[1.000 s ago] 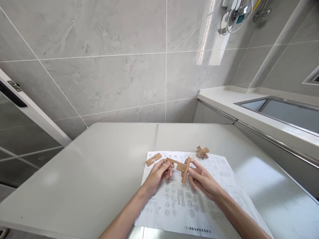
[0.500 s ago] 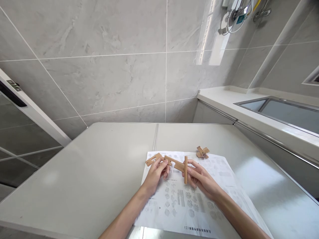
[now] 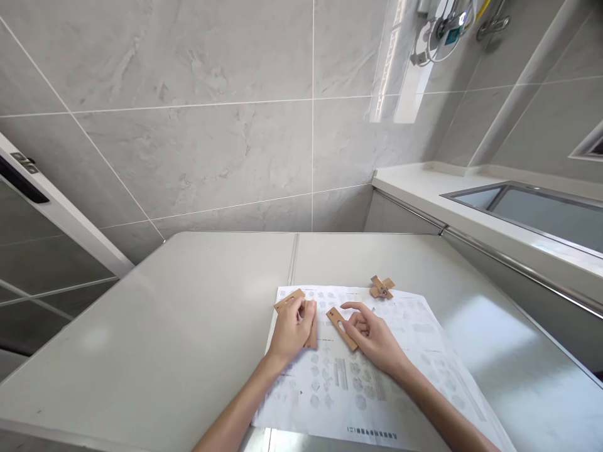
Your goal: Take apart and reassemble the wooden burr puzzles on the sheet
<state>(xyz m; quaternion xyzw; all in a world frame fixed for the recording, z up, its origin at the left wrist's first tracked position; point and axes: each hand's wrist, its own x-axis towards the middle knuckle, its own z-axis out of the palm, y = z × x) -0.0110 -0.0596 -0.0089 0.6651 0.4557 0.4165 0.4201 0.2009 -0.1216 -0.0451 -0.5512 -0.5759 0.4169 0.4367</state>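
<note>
Your left hand [image 3: 288, 329] has its thumb and fingers pinched together on a wooden strip [image 3: 311, 339], whose lower end shows below your fingertips; whether that end rests on the printed sheet [image 3: 287, 417] or hangs just above it, I cannot tell. Your right hand [image 3: 377, 336] is across from it, with its index finger stretched out and the remaining fingers curled in. Its thumb lies over the edge of the piece marked 2 [image 3: 347, 338], though the view does not settle whether you are gripping that piece or merely touching it. It sits slanted over the sheet between your two hands, number upward, with a slot (partly covered by your thumb) near its middle. Just behind your left hand, a slanted piece [image 3: 287, 299] lies at the sheet's far left corner, its near side hidden by your fingers. At the sheet's far edge, the crossed pieces [image 3: 380, 289] lie together, apart from both your hands. Under it all you have the pale table [image 3: 211, 301], its seam running away from you toward the tiled wall [image 3: 198, 157]
</note>
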